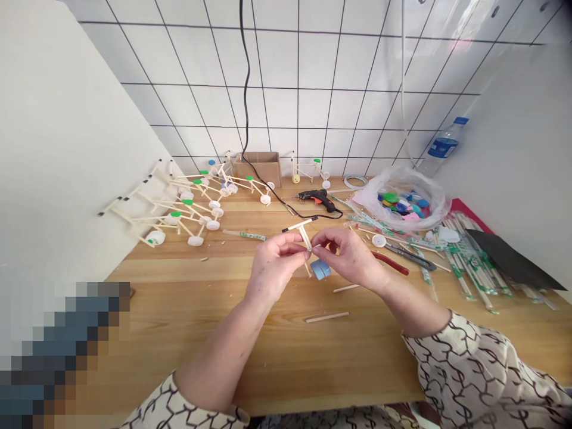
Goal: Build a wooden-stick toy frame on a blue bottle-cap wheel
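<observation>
My left hand [273, 265] pinches a small wooden stick frame [305, 237], thumb and fingers closed on it. The frame has a T-shaped crossbar with black tips, pointing away from me. My right hand [351, 256] is closed too, its thumb and forefinger pinching the near part of the frame beside my left thumb. The exact joint between the fingertips is hidden. Just below the hands lies a light blue curved plastic piece [320, 269]. Two loose wooden sticks [327, 317] rest on the table nearer to me, one partly under my right wrist.
Several stick models with white wheels [195, 241] stand at left. Behind my hands lies a black glue gun [317, 198] with its cord. At right are a plastic bag of coloured caps [404, 205], red-handled pliers [391, 262], a utility knife [411, 256] and wrapped sticks [476, 262].
</observation>
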`<state>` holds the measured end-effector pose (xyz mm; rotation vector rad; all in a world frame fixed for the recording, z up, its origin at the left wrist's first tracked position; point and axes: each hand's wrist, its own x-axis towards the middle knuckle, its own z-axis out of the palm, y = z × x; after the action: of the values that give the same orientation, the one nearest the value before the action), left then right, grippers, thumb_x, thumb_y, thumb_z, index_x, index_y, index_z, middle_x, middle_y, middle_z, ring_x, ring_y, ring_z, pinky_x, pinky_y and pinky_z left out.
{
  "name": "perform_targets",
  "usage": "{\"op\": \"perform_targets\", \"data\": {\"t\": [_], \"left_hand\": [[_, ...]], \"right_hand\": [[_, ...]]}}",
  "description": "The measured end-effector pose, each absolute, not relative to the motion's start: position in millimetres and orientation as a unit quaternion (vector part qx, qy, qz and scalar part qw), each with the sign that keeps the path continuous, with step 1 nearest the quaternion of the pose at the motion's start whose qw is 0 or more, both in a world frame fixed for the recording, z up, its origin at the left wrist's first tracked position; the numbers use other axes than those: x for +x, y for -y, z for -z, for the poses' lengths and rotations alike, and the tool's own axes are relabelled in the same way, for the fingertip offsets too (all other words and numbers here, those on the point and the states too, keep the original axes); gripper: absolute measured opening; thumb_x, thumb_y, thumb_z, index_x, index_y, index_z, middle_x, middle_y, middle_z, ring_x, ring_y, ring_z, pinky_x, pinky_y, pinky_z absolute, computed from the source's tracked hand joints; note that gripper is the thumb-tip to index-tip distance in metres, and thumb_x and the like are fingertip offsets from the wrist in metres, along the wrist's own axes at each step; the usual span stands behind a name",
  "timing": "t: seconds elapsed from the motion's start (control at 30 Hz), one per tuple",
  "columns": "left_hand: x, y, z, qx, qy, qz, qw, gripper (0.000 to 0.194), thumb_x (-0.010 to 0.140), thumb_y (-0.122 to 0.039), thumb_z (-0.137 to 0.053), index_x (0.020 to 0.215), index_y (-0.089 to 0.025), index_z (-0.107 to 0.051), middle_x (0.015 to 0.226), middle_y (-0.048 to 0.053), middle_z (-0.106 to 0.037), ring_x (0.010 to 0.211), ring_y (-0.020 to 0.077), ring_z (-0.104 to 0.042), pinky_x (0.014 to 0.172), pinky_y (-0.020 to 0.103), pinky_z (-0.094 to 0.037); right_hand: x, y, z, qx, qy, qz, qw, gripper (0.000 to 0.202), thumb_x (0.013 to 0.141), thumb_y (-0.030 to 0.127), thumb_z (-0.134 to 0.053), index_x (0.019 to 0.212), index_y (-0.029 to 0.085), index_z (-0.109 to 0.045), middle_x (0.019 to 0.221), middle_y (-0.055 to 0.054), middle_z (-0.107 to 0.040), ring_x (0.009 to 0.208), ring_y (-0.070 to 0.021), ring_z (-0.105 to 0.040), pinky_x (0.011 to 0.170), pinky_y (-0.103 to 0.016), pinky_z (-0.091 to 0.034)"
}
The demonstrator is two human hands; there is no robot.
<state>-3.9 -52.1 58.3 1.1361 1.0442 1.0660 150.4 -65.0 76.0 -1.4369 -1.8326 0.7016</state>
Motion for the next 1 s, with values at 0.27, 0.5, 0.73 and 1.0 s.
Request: {"op": "perform_targets", "data": {"t": [0.27,0.5,0.73,1.0], "left_hand": [[-4.1,52.0,-59.1,0.488,-0.444,-0.459,0.595,0.027,0.056,-0.018,-0.074,0.082,-0.016,-0.069,0.064,0.0,-0.07,0.06,0.0134,-0.061,0.065,0.026,-0.045],[-3.5,52.9,-60.4,0.484,-0.438,-0.465,0.598,0.026,0.056,-0.017,-0.074,0.081,-0.016,-0.069,0.063,0.0,-0.07,0.059,0.0132,-0.061,0.066,0.026,-0.045],[-3.8,52.6,-59.2,0.488,-0.438,-0.46,0.599,0.03,0.057,-0.017,-0.074,0.086,-0.015,-0.069,0.064,0.0,-0.07,0.06,0.0126,-0.06,0.065,0.025,-0.044],[-3.3,52.5,-58.3,0.496,-0.434,-0.46,0.594,0.029,0.058,-0.018,-0.073,0.087,-0.016,-0.069,0.065,0.0,-0.069,0.061,0.0132,-0.061,0.064,0.025,-0.045]], "right_hand": [[151.8,63.3,-73.1,-0.54,0.702,-0.293,0.361,0.01,0.077,0.019,-0.055,0.075,0.014,-0.064,0.069,-0.002,-0.063,0.059,-0.0101,-0.048,0.056,-0.024,-0.037],[154.0,62.0,-72.1,-0.528,0.707,-0.302,0.361,0.01,0.076,0.02,-0.055,0.075,0.014,-0.064,0.068,-0.002,-0.062,0.06,-0.0106,-0.049,0.057,-0.024,-0.038],[153.3,62.0,-72.9,-0.535,0.703,-0.303,0.357,0.009,0.076,0.019,-0.055,0.074,0.014,-0.063,0.066,-0.001,-0.06,0.059,-0.0105,-0.048,0.058,-0.024,-0.039],[153.6,61.9,-71.6,-0.531,0.702,-0.306,0.363,0.01,0.075,0.019,-0.055,0.074,0.015,-0.063,0.066,-0.001,-0.06,0.06,-0.0107,-0.049,0.058,-0.024,-0.039]]}}
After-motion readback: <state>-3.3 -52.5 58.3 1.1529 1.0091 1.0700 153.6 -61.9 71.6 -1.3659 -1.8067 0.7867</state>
